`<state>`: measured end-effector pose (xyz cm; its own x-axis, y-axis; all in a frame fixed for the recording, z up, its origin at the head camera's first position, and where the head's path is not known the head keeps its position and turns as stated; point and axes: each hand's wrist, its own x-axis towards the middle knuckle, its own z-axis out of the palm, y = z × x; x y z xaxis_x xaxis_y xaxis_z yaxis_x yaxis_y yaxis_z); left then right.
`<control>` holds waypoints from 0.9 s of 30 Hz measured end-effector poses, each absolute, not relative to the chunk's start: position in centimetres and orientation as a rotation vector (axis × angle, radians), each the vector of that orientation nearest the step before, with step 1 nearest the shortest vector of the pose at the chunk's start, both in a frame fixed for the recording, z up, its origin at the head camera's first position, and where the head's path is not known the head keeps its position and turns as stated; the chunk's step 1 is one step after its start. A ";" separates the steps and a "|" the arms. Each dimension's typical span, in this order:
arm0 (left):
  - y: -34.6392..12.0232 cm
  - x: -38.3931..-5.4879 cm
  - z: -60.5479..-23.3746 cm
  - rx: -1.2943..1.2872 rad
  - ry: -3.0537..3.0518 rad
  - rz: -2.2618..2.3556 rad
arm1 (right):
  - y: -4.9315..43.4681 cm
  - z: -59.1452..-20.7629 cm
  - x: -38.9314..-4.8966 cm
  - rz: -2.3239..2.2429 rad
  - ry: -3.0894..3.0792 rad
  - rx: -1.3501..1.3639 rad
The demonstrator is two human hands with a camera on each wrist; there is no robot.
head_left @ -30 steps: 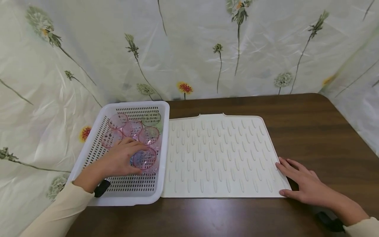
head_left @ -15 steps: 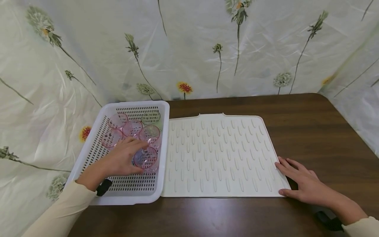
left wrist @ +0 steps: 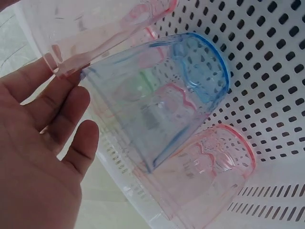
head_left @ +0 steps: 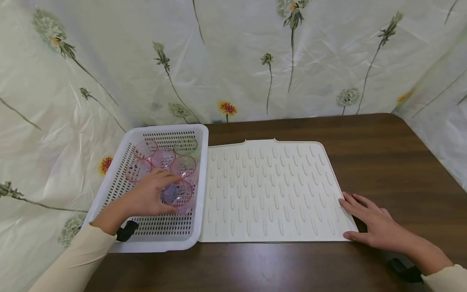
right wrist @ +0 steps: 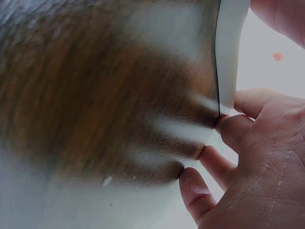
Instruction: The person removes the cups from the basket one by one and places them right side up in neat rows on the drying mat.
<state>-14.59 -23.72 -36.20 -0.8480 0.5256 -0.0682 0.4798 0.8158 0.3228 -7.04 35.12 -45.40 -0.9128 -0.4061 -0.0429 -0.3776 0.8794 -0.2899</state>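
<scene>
My left hand [head_left: 151,194] is inside the white perforated basket [head_left: 202,182], its fingers and thumb around a clear pink plastic cup [head_left: 185,194]. In the left wrist view, the fingers meet the near end of this pink cup [left wrist: 95,33]; the thumb is mostly cut off. Beside it, a clear blue cup [left wrist: 143,109] and another pink cup [left wrist: 209,167] lean in the basket. My right hand [head_left: 375,223] rests on the table with fingertips at the right edge of the white ridged mat [head_left: 270,194]; its fingers look relaxed in the right wrist view.
Several more pink cups [head_left: 163,158] and a green cup [head_left: 185,146] stand farther back in the basket. The mat lies against the basket's right side on the dark wooden table [head_left: 383,158]. Behind hangs a flower-print curtain [head_left: 248,61].
The left hand and the pink cup have shifted only slightly, and the blue cup shows more beside the thumb. The right hand and mat stay in place.
</scene>
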 end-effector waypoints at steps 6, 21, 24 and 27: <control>-24.0 -14.4 -35.3 0.742 2.813 0.603 | 35.1 -45.2 -7.1 -0.427 2.934 -0.616; -23.9 -14.2 -33.1 0.686 2.752 0.779 | 35.0 -44.9 -7.2 -0.447 2.904 -0.594; -23.9 -14.1 -33.1 0.700 2.750 0.797 | 35.0 -45.0 -7.3 -0.445 2.910 -0.603; -24.0 -14.1 -33.1 0.719 2.747 0.817 | 35.0 -45.0 -7.3 -0.440 2.905 -0.593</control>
<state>-14.09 -23.99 -33.05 -0.8654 0.4996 -0.0393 0.3969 0.7311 0.5550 -7.29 35.03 -44.96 -0.9118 -0.4024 -0.0819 -0.3601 0.8794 -0.3113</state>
